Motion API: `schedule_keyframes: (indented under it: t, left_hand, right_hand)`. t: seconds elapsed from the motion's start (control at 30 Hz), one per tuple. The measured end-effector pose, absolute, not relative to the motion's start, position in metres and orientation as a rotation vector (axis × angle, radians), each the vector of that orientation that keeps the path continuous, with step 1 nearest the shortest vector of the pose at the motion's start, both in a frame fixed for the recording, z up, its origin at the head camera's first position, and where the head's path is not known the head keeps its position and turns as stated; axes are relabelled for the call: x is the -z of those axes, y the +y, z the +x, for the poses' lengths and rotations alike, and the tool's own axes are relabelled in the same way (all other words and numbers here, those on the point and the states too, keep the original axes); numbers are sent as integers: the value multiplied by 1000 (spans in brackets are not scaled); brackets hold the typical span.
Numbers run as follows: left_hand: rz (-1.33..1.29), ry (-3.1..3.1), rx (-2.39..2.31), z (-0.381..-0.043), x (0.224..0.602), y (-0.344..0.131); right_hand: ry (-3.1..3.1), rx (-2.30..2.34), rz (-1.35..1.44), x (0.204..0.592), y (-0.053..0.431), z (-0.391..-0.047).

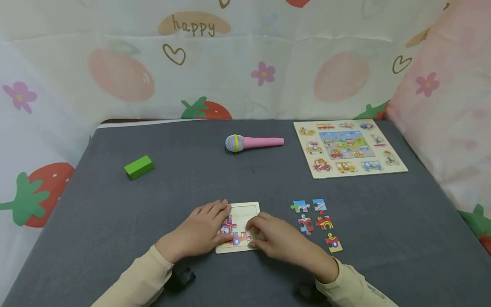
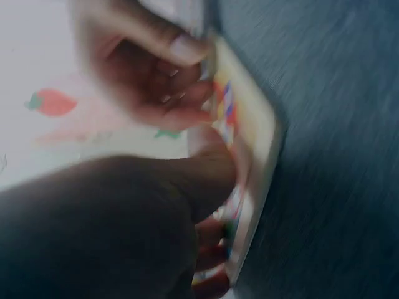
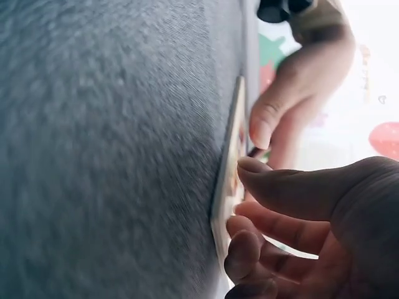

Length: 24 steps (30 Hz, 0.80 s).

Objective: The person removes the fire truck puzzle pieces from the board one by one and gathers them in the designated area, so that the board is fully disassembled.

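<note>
The left hand [image 1: 207, 228] lies over the left side of a small wooden puzzle board [image 1: 245, 209], its fingers stretched across the joined pieces. Its thumb touches the pink and blue jigsaw piece [image 1: 241, 239] at the board's bottom edge. At the board's right side, the right hand [image 1: 278, 238] has bent fingers. Its thumb [image 3: 268, 180] and forefinger stand apart near that piece's right end, with nothing visible held between them. In the left wrist view the board [image 2: 255, 149] is blurred, and the left hand covers part of the pieces.
Several loose jigsaw pieces [image 1: 324, 222] lie right of the board. Behind them is a larger vehicle puzzle board [image 1: 358, 168]. A pink toy microphone [image 1: 262, 142] lies at the back, and a green block [image 1: 139, 167] at the left. All rest on a dark grey tabletop [image 1: 184, 179].
</note>
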<state>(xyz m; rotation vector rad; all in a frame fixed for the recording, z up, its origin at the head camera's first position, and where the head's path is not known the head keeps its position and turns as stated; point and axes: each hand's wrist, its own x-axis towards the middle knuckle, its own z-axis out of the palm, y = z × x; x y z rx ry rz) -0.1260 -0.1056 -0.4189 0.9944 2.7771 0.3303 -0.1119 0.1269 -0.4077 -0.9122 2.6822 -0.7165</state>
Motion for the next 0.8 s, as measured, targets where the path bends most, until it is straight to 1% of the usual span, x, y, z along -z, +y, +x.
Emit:
schedule_keyframes:
  t: [0.1, 0.23, 0.8]
  left_hand:
    - [961, 2654, -405, -132, 412, -112]
    - [983, 2606, -428, -135, 408, -116]
    - [967, 2624, -460, -132, 411, -112]
  right_hand:
    - [2688, 693, -902, 409, 122, -112]
    - [2695, 693, -883, 410, 119, -111]
    - [2760, 730, -890, 415, 115, -107]
